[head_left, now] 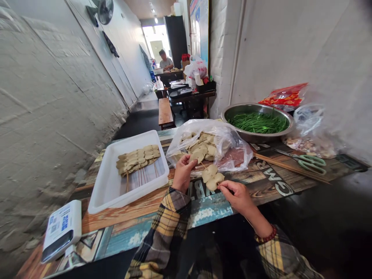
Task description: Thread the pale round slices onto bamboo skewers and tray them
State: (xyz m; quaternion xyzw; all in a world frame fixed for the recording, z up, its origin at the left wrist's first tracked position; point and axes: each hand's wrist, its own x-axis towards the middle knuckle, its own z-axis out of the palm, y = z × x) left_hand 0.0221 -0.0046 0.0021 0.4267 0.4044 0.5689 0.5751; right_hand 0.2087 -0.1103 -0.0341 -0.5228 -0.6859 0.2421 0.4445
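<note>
Between my fingers and thumb, my left hand (183,172) pinches a flat, round beige slice (197,155) at the tip of a thin skewer. My right hand (236,193) grips that wooden skewer near its lower end, just below a couple of threaded beige slices (213,177). Behind both hands lies an open clear plastic bag (235,145) with a heap of loose slices (205,144). On the left, a white plastic tray (106,190) holds several filled skewers (138,158) laid side by side, their bare sticks pointing towards me.
A steel bowl (257,136) of green chives stands at the back right, near a red packet (286,96). Bare skewers (293,168) and green-handled scissors (312,163) lie on the right. A white payment device (62,230) stands front left. Far off, a person (166,62) sits at another table.
</note>
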